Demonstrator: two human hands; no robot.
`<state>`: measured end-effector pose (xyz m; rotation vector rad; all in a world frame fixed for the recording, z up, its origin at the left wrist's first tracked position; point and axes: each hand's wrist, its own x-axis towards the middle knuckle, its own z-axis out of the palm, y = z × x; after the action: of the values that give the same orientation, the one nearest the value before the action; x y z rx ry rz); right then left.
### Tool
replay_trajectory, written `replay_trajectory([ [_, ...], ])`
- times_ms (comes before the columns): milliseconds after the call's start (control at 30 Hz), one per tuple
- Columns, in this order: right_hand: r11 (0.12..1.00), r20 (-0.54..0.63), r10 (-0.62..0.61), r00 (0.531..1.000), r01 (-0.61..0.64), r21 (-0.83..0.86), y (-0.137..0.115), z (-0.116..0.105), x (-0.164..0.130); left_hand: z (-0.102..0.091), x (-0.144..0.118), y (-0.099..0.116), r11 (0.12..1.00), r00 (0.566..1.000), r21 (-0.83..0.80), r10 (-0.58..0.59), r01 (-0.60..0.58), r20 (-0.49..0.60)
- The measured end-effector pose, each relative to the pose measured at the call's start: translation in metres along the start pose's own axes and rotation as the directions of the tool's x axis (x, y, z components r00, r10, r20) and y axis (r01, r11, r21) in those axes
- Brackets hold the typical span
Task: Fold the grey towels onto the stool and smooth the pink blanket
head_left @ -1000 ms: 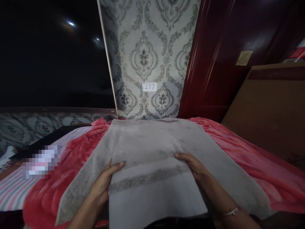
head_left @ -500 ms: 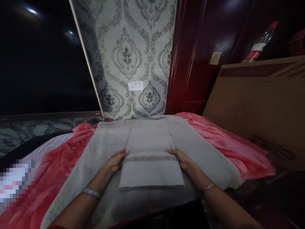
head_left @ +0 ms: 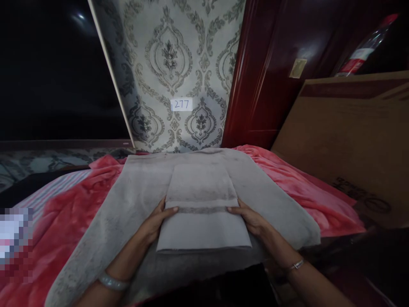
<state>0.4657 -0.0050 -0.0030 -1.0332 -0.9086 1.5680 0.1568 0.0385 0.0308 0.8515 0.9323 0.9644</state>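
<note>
On bed, near middle: folded towel [head_left: 203, 213] lies on big spread towel [head_left: 128, 204], over pink blanket [head_left: 287, 183]. Left hand [head_left: 158, 219] pinches left edge, right hand [head_left: 251, 217] pinches right edge. Looks soft, light, floppy, not slippery. Best hold: both side edges, fingers under, so folds stay.

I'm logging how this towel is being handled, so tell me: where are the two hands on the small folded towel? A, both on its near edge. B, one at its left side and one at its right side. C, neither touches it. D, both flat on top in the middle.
B: the left hand grips the left side of the folded towel and the right hand its right side.
</note>
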Motion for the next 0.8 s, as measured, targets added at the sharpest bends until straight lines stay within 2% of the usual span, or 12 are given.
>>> replay_trajectory([
  [100,0.998,-0.041,0.052,0.998,-0.05,0.042,0.004,0.0,0.004,0.0,-0.009,-0.003,0.995,0.991,-0.08,-0.07,0.061,-0.114],
  [200,0.987,-0.089,0.125,0.988,-0.114,0.116,0.002,0.002,0.006,-0.002,-0.019,-0.002,0.98,0.978,-0.121,-0.173,0.159,-0.12],
  [300,0.962,-0.072,0.208,0.975,-0.191,0.197,-0.006,0.007,0.001,-0.006,-0.029,0.001,0.962,0.963,-0.18,-0.232,0.206,-0.135],
  [367,0.944,-0.057,0.256,0.965,-0.237,0.231,-0.011,0.012,-0.004,-0.008,-0.037,-0.004,0.95,0.964,-0.28,-0.196,0.141,-0.18],
  [467,0.936,-0.077,0.267,0.961,-0.239,0.257,-0.01,0.018,-0.011,-0.004,-0.051,-0.028,0.904,0.987,-0.425,-0.022,-0.049,-0.161],
  [533,0.94,-0.101,0.249,0.963,-0.215,0.264,-0.005,0.022,-0.012,0.008,-0.061,-0.053,0.878,0.991,-0.462,0.093,-0.126,-0.094],
  [633,0.958,-0.111,0.18,0.977,-0.148,0.247,0.008,0.028,-0.01,0.038,-0.069,-0.082,0.87,0.993,-0.479,0.108,-0.118,-0.049],
  [700,0.972,-0.119,0.116,0.986,-0.088,0.22,0.019,0.034,-0.01,0.059,-0.069,-0.087,0.865,0.995,-0.493,0.055,-0.089,-0.083],
  [800,0.984,-0.157,0.037,0.987,-0.008,0.18,0.033,0.046,-0.016,0.079,-0.066,-0.078,0.885,0.969,-0.46,-0.046,-0.072,-0.241],
])
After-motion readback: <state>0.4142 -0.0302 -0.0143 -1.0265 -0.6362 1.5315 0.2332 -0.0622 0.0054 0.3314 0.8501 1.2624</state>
